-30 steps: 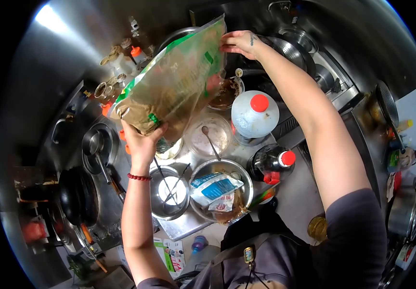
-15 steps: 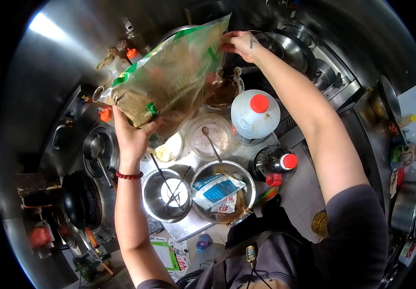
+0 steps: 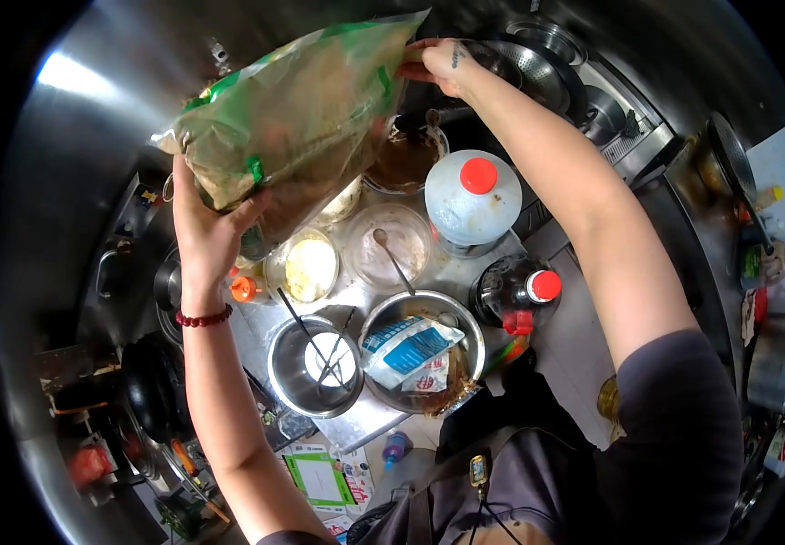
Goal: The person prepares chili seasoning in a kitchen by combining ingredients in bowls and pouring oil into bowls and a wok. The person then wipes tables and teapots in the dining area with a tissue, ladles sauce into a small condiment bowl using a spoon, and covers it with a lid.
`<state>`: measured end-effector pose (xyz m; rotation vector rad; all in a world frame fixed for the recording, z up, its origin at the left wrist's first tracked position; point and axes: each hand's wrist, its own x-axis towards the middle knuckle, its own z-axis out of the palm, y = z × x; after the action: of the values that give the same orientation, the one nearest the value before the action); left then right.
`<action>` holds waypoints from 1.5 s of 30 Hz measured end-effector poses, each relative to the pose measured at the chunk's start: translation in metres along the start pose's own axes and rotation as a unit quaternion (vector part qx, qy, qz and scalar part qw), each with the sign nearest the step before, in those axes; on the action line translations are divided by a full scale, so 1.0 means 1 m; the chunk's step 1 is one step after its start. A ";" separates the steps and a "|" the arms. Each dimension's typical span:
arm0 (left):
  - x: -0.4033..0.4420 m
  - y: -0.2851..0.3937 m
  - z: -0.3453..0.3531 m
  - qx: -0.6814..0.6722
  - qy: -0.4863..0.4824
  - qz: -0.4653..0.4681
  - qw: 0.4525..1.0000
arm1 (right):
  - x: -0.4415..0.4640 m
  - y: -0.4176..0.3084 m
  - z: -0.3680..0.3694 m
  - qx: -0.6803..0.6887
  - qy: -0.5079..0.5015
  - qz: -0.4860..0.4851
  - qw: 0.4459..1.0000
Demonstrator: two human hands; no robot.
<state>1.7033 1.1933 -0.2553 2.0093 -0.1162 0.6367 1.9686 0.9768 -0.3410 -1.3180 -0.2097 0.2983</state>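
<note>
A large clear plastic bag (image 3: 297,123) with green print, holding something brown, is raised over the metal worktop. Its lower left end is gripped by my left hand (image 3: 206,227), thumb in front, with a red bead bracelet on the wrist. At the bag's upper right edge, my right hand (image 3: 438,68) pinches the plastic; some fingertips are hidden. Under the bag, a tub of brown paste (image 3: 402,163) shows in part. Near it stand a clear tub of pale powder with a spoon (image 3: 388,245) and a tub with yellowish contents (image 3: 309,268).
A white jug with a red cap (image 3: 474,200) and a dark bottle with a red cap (image 3: 511,295) stand at the right. In front are a steel pot (image 3: 283,372) and a steel bowl (image 3: 476,350) with a blue-and-white packet. Pans (image 3: 542,77) sit behind my right forearm.
The bag and my left hand have moved left and slightly up. My right hand has shifted a little left and up with the bag's edge. More of the yellowish tub shows.
</note>
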 end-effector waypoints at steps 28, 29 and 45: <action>0.011 0.020 -0.009 0.038 -0.015 -0.006 0.999 | -0.009 -0.034 0.003 -0.075 -0.082 -0.094 0.989; 0.011 0.019 -0.009 0.057 -0.015 0.010 0.998 | -0.007 -0.034 0.002 -0.076 -0.082 -0.095 0.989; 0.008 0.018 -0.015 0.074 0.005 0.002 0.997 | 0.010 -0.047 0.013 -0.158 -0.057 -0.089 0.982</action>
<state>1.6985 1.1979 -0.2315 2.1490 -0.0692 0.6747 1.9779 0.9820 -0.2925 -1.5861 -0.4849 0.1939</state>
